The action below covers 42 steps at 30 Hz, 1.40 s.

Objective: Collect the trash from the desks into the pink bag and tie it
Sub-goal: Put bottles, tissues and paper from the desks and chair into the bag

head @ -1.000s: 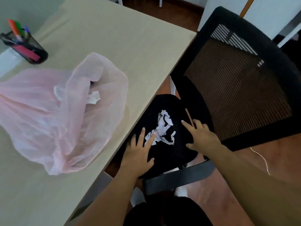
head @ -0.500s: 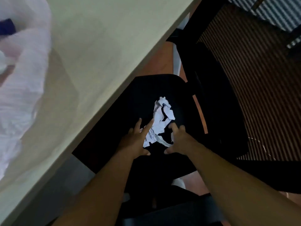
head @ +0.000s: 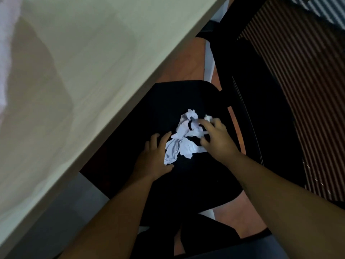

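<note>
Item: crumpled white paper scraps [head: 183, 139], one loose heap near the middle of the black chair seat [head: 186, 184], its long axis running from the seat's near-left toward the far-right edge by the mesh backrest [head: 298, 90]. My left hand [head: 155, 159] lay flat with fingers spread, touching the heap's near-left end; my right hand [head: 217, 138] curled over the far-right end, fingers bent onto the paper, though a firm grip could not be told through the blur. The desk [head: 84, 71] edge overhung the seat's left side, with a pale sliver of the pink bag [head: 4, 53] at its far left.

paper scraps [head: 183, 141] on chair seat [head: 158, 101], frame centre | left hand [head: 155, 157] flat beside | right hand [head: 217, 137] curled over them (blurred)
</note>
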Motion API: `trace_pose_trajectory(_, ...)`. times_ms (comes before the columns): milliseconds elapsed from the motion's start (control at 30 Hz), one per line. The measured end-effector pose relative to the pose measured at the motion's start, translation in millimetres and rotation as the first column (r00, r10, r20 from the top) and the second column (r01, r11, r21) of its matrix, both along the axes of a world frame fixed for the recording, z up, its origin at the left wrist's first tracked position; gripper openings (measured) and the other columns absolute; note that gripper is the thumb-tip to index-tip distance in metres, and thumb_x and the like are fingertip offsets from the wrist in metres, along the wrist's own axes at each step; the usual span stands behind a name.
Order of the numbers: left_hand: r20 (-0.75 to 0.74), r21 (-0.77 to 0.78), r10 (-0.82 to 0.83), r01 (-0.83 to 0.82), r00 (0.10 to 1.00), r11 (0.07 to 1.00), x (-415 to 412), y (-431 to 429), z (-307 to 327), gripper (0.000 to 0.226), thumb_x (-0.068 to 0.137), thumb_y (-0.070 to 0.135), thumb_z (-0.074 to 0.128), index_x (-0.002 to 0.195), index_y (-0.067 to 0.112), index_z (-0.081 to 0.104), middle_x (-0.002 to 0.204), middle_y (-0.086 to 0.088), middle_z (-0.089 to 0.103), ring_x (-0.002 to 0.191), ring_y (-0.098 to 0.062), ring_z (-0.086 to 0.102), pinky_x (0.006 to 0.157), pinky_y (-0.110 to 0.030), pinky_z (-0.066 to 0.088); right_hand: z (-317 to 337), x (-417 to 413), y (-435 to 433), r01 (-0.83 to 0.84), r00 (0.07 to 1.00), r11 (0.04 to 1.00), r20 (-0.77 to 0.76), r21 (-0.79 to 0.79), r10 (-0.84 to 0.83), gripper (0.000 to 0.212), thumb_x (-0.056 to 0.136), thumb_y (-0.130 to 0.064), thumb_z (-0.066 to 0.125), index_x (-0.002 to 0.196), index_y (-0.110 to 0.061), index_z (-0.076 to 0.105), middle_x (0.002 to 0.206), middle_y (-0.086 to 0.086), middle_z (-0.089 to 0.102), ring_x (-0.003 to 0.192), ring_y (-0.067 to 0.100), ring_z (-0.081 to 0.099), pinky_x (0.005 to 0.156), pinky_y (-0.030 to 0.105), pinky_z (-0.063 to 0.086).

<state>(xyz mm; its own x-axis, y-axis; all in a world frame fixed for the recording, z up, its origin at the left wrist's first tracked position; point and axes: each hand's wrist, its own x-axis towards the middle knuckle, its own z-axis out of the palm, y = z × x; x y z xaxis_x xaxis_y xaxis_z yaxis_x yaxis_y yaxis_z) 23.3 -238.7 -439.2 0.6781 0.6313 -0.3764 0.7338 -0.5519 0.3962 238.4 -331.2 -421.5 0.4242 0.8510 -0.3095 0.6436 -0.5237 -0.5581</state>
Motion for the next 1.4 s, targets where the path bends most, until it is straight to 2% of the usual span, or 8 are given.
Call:
trace_pose_trajectory(133, -0.043, 0.053, -0.15, 0.152, 0.988, 0.987, 15, 7, 3, 0.107, 0.075, 0.041, 0.076, 0.152, 0.046, 0.002, 0.159, -0.003, 0.009, 0.134, -0.027, 0.031, 0.097, -0.04, 0.045, -9, 4, 18, -0.225, 0.974, 0.957, -0.044, -0.185, 0.22, 0.093, 0.081, -0.011, 0.062, 0.148, -0.052, 0.012, 0.155, -0.002, 0.007, 0.133, 0.022, 0.02, 0.097, 0.036, 0.043)
trace_pose_trajectory(333, -0.01, -0.088, -0.083, 0.082, 0.996, 0.993, 22, 18, -3, 0.065, 0.08, 0.032, 0.073, 0.137, 0.035, 0.042, 0.129, 0.001, 0.041, 0.114, -0.023, 0.048, 0.088, -0.039, 0.049, -18, 5, 5, -0.16, 0.987, 0.968, -0.033, -0.194, 0.156, 0.059, 0.083, -0.022, 0.062, 0.136, -0.035, 0.039, 0.128, 0.001, 0.036, 0.115, 0.022, 0.038, 0.089, 0.037, 0.046)
trace_pose_trajectory(567, 0.087, -0.041, 0.123, -0.12, 0.989, 0.992, 5, 18, -9, 0.034, 0.09, 0.021, 0.064, 0.122, 0.019, 0.052, 0.114, -0.005, 0.048, 0.1, -0.023, 0.056, 0.083, -0.04, 0.052, -14, -1, -22, 0.096, 0.995, 0.994, 0.04, -0.051, -0.094, 0.035, 0.083, -0.034, 0.056, 0.115, -0.021, 0.049, 0.121, 0.006, 0.043, 0.105, 0.025, 0.046, 0.081, 0.043, 0.05)
trace_pose_trajectory(767, 0.085, -0.172, 0.352, -0.334, 0.932, 0.927, 5, 3, 0, 0.084, 0.079, 0.021, 0.065, 0.15, 0.033, 0.021, 0.151, -0.002, 0.025, 0.133, -0.027, 0.031, 0.102, -0.041, 0.039, -18, -14, -27, 0.211, 0.973, 0.977, 0.109, -0.041, -0.205, 0.05, 0.08, -0.064, 0.054, 0.093, -0.016, 0.054, 0.134, 0.006, 0.032, 0.117, 0.028, 0.038, 0.085, 0.042, 0.049)
trace_pose_trajectory(867, -0.031, -0.204, 0.262, -0.263, 0.965, 0.943, 13, -16, 5, 0.109, 0.073, 0.051, 0.07, 0.145, 0.057, -0.012, 0.161, 0.008, -0.01, 0.142, -0.027, 0.01, 0.111, -0.049, 0.019, -24, -15, -18, 0.232, 0.95, 0.972, 0.224, -0.047, -0.216, 0.066, 0.075, -0.074, 0.052, 0.121, -0.026, 0.05, 0.15, 0.009, 0.02, 0.125, 0.033, 0.035, 0.088, 0.05, 0.049)
trace_pose_trajectory(967, 0.007, -0.198, 0.312, -0.305, 0.95, 0.932, 20, -28, 0, 0.112, 0.064, 0.076, 0.067, 0.142, 0.062, -0.012, 0.16, 0.01, -0.021, 0.145, -0.027, -0.001, 0.114, -0.054, 0.011, -35, -15, -13, 0.175, 0.949, 0.978, 0.285, -0.115, -0.137, 0.095, 0.073, -0.079, 0.049, 0.149, -0.045, 0.004, 0.159, 0.012, 0.001, 0.137, 0.039, 0.026, 0.101, 0.052, 0.04)
trace_pose_trajectory(1167, 0.101, -0.097, 0.387, -0.378, 0.916, 0.92, 9, -39, -23, 0.07, 0.063, 0.073, 0.07, 0.123, 0.048, 0.046, 0.15, 0.008, 0.015, 0.133, -0.019, 0.017, 0.105, -0.039, 0.024, -47, -12, -22, 0.222, 0.937, 0.967, 0.302, -0.123, -0.177, 0.059, 0.089, -0.045, 0.058, 0.142, -0.029, 0.038, 0.137, 0.013, 0.035, 0.117, 0.032, 0.04, 0.096, 0.044, 0.04)
trace_pose_trajectory(1400, 0.183, 0.01, 0.448, -0.457, 0.875, 0.889, 11, -23, -28, 0.027, 0.071, 0.029, 0.07, 0.092, 0.018, 0.057, 0.097, -0.002, 0.054, 0.092, -0.029, 0.052, 0.082, -0.04, 0.045, -34, -23, -39, 0.299, 0.954, 0.954, -0.019, 0.015, -0.299, 0.037, 0.083, -0.003, 0.054, 0.113, -0.023, 0.048, 0.111, 0.004, 0.039, 0.088, 0.021, 0.054, 0.069, 0.027, 0.047)
